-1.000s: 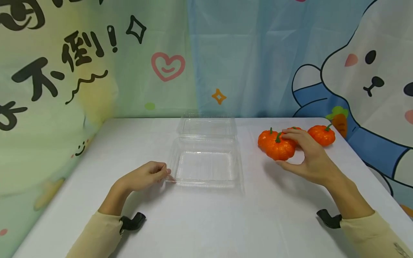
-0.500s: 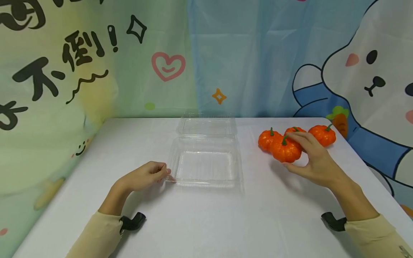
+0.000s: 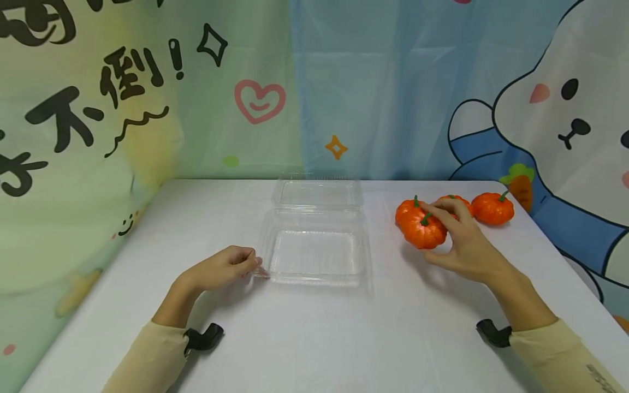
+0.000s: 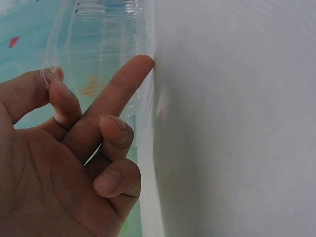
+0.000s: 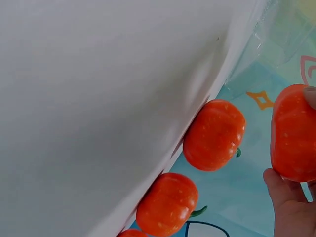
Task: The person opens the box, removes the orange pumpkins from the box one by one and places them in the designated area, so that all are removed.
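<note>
My left hand (image 3: 223, 268) pinches the near left corner of a clear plastic clamshell box (image 3: 314, 254), which lies with its lid (image 3: 316, 194) folded back. In the left wrist view the thumb and index finger grip the box's rim (image 4: 51, 64), while another finger stretches along it. My right hand (image 3: 469, 248) holds a small orange pumpkin (image 3: 423, 233) by its sides, green stem upward. The right wrist view shows this pumpkin (image 5: 294, 136) raised off the table. Behind it stand a second pumpkin (image 3: 405, 210), a partly hidden third (image 3: 449, 198) and another (image 3: 493, 209) farther right.
A white-covered table (image 3: 314, 338) carries everything. A printed cloth backdrop (image 3: 373, 98) hangs right behind its far edge. Black straps with curved pieces sit on both wrists, such as the right wrist mount (image 3: 493, 333).
My right hand, holding the pumpkin, drifted right by half a second ago and has since come back left, toward the box. The left hand keeps its place on the box corner.
</note>
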`<state>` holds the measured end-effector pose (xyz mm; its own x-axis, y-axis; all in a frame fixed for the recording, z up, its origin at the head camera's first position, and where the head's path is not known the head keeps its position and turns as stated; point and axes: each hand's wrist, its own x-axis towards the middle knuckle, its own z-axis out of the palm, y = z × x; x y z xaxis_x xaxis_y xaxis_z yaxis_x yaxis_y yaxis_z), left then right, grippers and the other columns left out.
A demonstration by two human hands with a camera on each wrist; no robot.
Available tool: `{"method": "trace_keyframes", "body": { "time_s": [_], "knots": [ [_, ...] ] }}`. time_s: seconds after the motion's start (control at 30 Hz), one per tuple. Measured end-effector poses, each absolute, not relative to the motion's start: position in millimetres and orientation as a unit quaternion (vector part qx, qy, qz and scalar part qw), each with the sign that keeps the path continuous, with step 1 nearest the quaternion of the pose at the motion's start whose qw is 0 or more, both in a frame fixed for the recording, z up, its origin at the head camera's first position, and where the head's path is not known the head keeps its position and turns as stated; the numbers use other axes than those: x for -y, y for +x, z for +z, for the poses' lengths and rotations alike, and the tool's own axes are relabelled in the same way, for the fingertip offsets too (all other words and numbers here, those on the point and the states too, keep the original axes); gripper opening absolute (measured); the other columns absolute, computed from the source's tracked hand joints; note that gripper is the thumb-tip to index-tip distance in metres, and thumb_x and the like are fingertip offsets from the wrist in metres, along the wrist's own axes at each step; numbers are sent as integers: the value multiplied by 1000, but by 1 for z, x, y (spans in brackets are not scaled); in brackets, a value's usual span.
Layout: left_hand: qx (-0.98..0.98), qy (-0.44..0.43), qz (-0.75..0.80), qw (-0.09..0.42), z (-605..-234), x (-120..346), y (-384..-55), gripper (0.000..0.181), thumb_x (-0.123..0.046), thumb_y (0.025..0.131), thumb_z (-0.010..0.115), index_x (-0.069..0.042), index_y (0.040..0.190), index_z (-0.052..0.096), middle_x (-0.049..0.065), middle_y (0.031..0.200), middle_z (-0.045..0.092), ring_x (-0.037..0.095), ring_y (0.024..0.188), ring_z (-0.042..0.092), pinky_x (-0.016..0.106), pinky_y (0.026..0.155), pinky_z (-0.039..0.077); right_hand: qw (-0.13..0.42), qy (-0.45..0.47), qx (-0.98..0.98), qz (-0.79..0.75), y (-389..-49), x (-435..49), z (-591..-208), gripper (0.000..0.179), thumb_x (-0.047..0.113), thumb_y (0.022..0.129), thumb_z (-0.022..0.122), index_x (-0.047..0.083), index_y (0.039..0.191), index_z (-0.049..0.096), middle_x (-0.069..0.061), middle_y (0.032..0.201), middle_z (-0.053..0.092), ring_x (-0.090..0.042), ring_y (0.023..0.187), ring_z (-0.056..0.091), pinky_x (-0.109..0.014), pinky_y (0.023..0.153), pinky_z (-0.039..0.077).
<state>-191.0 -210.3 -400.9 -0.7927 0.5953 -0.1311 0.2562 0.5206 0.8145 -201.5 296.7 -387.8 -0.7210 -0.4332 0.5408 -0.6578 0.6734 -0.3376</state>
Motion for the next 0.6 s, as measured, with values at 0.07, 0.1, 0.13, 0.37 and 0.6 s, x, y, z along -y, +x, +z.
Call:
{"method": "trace_keyframes", "body": {
  "time_s": [0.07, 0.1, 0.13, 0.37, 0.6],
  "knots": [
    [-849, 250, 419, 201, -401, 210, -191, 36, -25, 109, 48, -1, 82, 52, 1, 74, 47, 13, 70, 43, 27, 67, 40, 211, 303, 892, 261, -203, -294, -388, 87, 1, 64, 90, 3, 144, 54, -21, 137, 42, -34, 127, 43, -3, 101, 24],
    [-849, 250, 419, 201, -401, 210, -191, 36, -25, 109, 48, -1, 82, 52, 0, 74, 47, 13, 70, 42, 27, 66, 39, 209, 300, 894, 260, -204, -292, -389, 87, 2, 65, 90, 4, 144, 54, -20, 138, 42, -34, 128, 43, -3, 101, 24],
    [-850, 249, 419, 200, -401, 210, -191, 36, -25, 109, 48, -2, 82, 51, 0, 74, 46, 13, 70, 42, 26, 66, 39, 206, 295, 896, 259, -205, -291, -389, 86, 2, 66, 91, 5, 144, 54, -20, 139, 42, -35, 128, 44, -5, 101, 25],
    [-855, 243, 414, 195, -399, 212, -190, 36, -26, 109, 48, -1, 83, 52, 3, 74, 49, 12, 68, 42, 26, 63, 37, 183, 278, 907, 259, -214, -278, -387, 81, 7, 72, 90, 6, 144, 52, -19, 143, 44, -38, 129, 48, -63, 98, 48],
    [-854, 241, 421, 188, -399, 213, -190, 35, -24, 109, 48, -5, 79, 48, -1, 71, 43, 11, 66, 38, 26, 61, 33, 182, 291, 901, 266, -230, -268, -390, 79, 7, 73, 91, 5, 142, 53, -17, 142, 48, -38, 128, 50, -64, 101, 46]
  ]
}}
